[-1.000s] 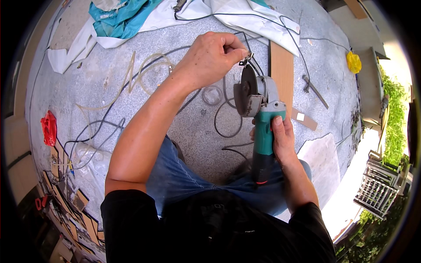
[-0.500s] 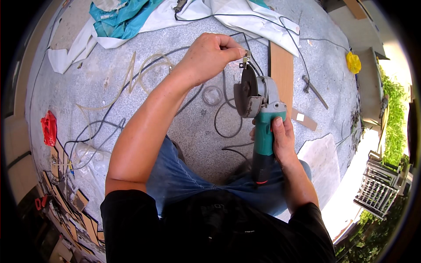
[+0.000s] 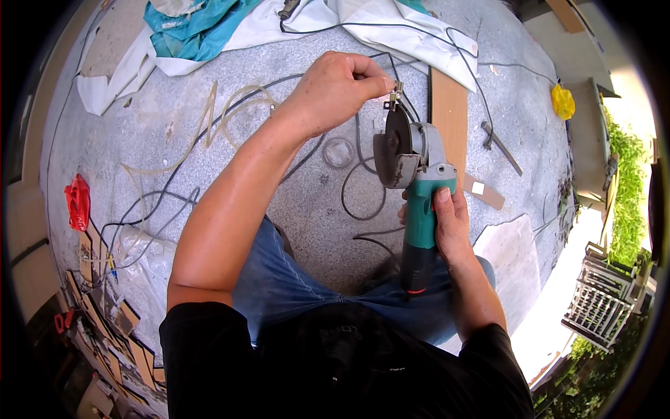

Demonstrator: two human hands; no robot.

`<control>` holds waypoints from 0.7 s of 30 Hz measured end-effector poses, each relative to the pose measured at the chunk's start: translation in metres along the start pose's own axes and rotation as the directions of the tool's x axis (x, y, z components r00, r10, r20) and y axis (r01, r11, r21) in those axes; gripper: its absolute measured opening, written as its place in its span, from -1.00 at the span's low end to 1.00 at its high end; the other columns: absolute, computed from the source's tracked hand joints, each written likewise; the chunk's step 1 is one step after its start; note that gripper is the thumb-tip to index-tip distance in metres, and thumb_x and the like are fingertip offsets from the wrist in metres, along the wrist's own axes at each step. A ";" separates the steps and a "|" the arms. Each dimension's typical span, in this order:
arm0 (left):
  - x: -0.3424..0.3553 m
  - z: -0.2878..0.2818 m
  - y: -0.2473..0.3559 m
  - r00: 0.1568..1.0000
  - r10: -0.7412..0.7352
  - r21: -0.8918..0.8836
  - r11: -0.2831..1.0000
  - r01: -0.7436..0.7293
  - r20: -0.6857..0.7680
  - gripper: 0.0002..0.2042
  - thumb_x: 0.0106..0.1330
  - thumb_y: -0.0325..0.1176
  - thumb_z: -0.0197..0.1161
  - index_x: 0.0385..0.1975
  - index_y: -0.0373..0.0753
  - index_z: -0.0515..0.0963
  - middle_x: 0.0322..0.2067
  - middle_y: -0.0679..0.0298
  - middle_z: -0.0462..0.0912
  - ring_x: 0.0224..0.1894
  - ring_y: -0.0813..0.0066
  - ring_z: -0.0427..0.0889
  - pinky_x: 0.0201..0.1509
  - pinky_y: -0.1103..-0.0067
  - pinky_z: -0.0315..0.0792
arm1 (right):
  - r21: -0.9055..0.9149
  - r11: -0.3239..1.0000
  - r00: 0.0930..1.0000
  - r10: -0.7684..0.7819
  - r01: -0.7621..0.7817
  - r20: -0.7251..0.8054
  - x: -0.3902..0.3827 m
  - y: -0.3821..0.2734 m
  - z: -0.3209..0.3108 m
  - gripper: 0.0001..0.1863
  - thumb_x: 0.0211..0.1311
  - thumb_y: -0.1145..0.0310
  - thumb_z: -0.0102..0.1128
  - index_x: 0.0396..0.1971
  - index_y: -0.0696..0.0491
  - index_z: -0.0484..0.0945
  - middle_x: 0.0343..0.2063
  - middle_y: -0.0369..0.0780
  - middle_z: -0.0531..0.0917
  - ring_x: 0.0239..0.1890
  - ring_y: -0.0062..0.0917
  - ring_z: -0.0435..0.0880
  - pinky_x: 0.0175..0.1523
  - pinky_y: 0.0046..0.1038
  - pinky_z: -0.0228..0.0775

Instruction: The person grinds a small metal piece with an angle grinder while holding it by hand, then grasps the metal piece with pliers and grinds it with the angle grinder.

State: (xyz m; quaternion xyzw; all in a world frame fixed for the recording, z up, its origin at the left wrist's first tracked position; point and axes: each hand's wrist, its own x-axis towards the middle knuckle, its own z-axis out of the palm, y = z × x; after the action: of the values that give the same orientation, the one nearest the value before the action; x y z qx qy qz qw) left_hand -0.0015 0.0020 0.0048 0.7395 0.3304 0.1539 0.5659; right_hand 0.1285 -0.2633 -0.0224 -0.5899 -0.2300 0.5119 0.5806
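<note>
Left hand [image 3: 329, 91] pinches a small metal piece [image 3: 394, 97] — right hand [image 3: 453, 222] clamps a green grinder [image 3: 420, 213].

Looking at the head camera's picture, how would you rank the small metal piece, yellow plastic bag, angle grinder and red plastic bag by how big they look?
Largest to smallest, as they look here:
1. Angle grinder
2. Red plastic bag
3. Yellow plastic bag
4. Small metal piece

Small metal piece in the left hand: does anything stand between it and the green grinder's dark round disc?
Nothing visible: the small metal piece sits at the upper edge of the dark round disc; contact is unclear.
</note>
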 end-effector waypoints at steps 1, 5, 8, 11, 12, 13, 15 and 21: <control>0.000 0.000 0.000 1.000 0.007 0.008 1.000 -0.007 0.000 -0.75 0.36 -0.24 0.34 -0.20 -0.31 0.76 -0.29 0.29 0.78 -0.17 0.55 0.68 0.01 0.56 0.49 | 0.000 1.000 1.000 -0.002 0.002 0.001 0.000 -0.001 0.001 -0.40 0.53 -0.12 0.05 0.23 0.10 0.38 -0.13 -0.03 0.70 -0.29 -0.32 0.78 -0.18 -0.31 0.68; 0.000 0.003 -0.004 0.992 0.089 -0.020 0.996 -0.091 -0.090 -0.75 0.26 -0.20 0.40 -0.32 -0.28 0.78 -0.52 0.29 0.72 -0.45 0.58 0.61 -0.29 0.57 0.46 | -0.009 1.000 1.000 0.010 -0.010 -0.002 0.000 -0.001 0.001 -0.40 0.53 -0.12 0.05 0.23 0.09 0.38 -0.13 -0.03 0.70 -0.29 -0.33 0.78 -0.18 -0.32 0.68; -0.001 0.003 -0.002 0.991 0.101 -0.016 0.995 -0.103 -0.083 -0.76 0.26 -0.20 0.40 -0.31 -0.27 0.79 -0.51 0.28 0.73 -0.44 0.57 0.62 -0.28 0.57 0.47 | -0.008 1.000 1.000 0.011 -0.011 -0.006 0.000 -0.003 0.003 -0.41 0.54 -0.12 0.04 0.23 0.09 0.38 -0.14 -0.03 0.70 -0.29 -0.33 0.78 -0.18 -0.33 0.68; -0.002 0.002 0.000 0.990 0.116 0.003 0.993 -0.116 -0.082 -0.76 0.26 -0.21 0.40 -0.31 -0.27 0.79 -0.51 0.28 0.73 -0.45 0.56 0.62 -0.28 0.56 0.48 | -0.014 1.000 1.000 0.016 -0.016 -0.008 0.000 -0.003 0.002 -0.41 0.54 -0.12 0.04 0.23 0.09 0.37 -0.14 -0.03 0.70 -0.29 -0.34 0.78 -0.18 -0.34 0.68; -0.002 0.002 0.000 0.990 0.119 0.015 0.993 -0.119 -0.079 -0.76 0.26 -0.21 0.40 -0.31 -0.27 0.79 -0.52 0.27 0.73 -0.45 0.55 0.62 -0.28 0.56 0.48 | -0.013 1.000 1.000 0.013 -0.013 -0.007 0.000 -0.003 0.003 -0.41 0.54 -0.12 0.04 0.23 0.09 0.37 -0.14 -0.03 0.70 -0.29 -0.34 0.78 -0.18 -0.34 0.68; -0.002 0.002 0.000 0.989 0.123 0.027 0.992 -0.121 -0.077 -0.76 0.26 -0.21 0.40 -0.31 -0.27 0.79 -0.52 0.27 0.73 -0.45 0.55 0.62 -0.27 0.56 0.48 | -0.012 1.000 1.000 0.010 -0.010 -0.007 0.001 -0.003 0.003 -0.41 0.54 -0.12 0.03 0.23 0.09 0.37 -0.14 -0.03 0.70 -0.29 -0.34 0.78 -0.18 -0.34 0.68; -0.001 0.001 0.000 0.988 0.131 0.032 0.991 -0.129 -0.077 -0.76 0.26 -0.21 0.40 -0.32 -0.27 0.79 -0.52 0.27 0.73 -0.45 0.55 0.63 -0.27 0.56 0.49 | -0.014 1.000 1.000 0.010 -0.010 -0.006 0.001 -0.002 0.002 -0.41 0.54 -0.13 0.03 0.23 0.09 0.37 -0.14 -0.03 0.70 -0.29 -0.34 0.78 -0.18 -0.34 0.68; -0.002 0.000 0.003 0.991 0.119 0.057 0.992 -0.116 -0.067 -0.76 0.27 -0.21 0.39 -0.31 -0.28 0.79 -0.49 0.23 0.75 -0.42 0.52 0.66 -0.25 0.55 0.51 | -0.011 1.000 1.000 0.011 -0.011 -0.002 0.001 -0.002 0.002 -0.40 0.54 -0.13 0.04 0.23 0.09 0.37 -0.13 -0.03 0.70 -0.30 -0.34 0.78 -0.18 -0.33 0.68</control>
State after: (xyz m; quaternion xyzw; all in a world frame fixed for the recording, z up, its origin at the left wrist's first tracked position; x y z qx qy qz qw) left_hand -0.0024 0.0000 0.0076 0.7667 0.3101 0.2042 0.5238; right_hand 0.1276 -0.2606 -0.0206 -0.5948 -0.2291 0.5131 0.5748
